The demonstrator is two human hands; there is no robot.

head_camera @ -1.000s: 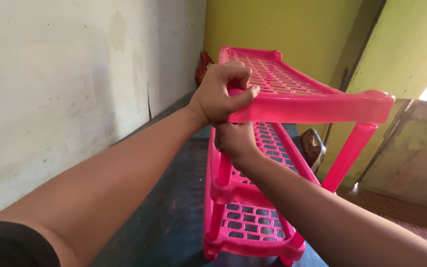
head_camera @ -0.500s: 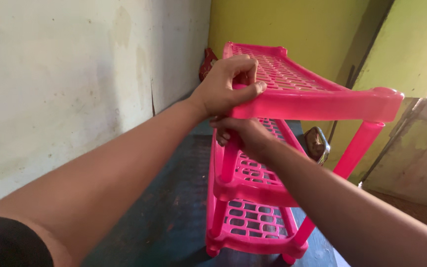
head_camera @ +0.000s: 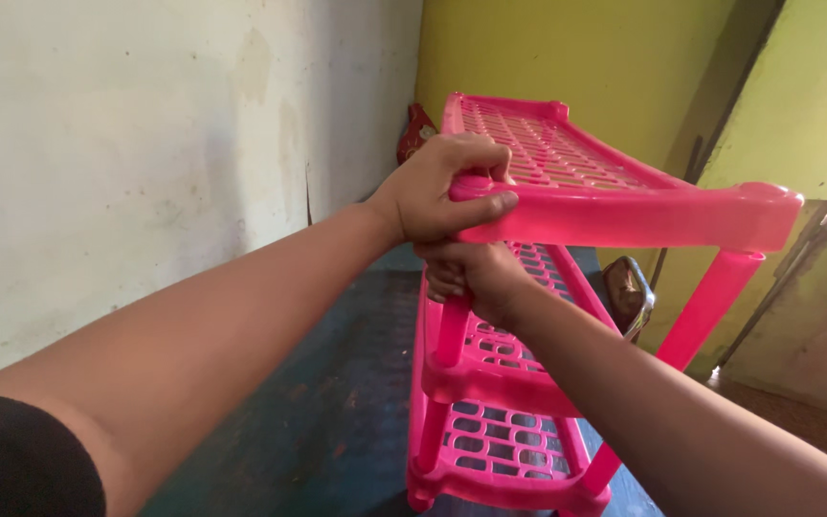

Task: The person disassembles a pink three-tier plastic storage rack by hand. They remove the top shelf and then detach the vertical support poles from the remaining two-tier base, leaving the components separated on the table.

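Room: corner spot, whitewashed stained wall left of the rack, yellow-green wall behind it, dark bluish floor under it.
Rack: pink plastic rack, three tiers with slotted lattice shelves, glossy, standing on the floor close to the white wall.
Left hand: left hand clamped over the near corner of the top shelf, thumb along its front edge.
Right hand: right hand just under that same corner, wrapped around the top of the round post.
Doing it well: I'd reckon keep that post straight under the corner socket and press evenly, since thin plastic flexes.
Other stuff: brown shoe behind the rack, something red in the far corner.
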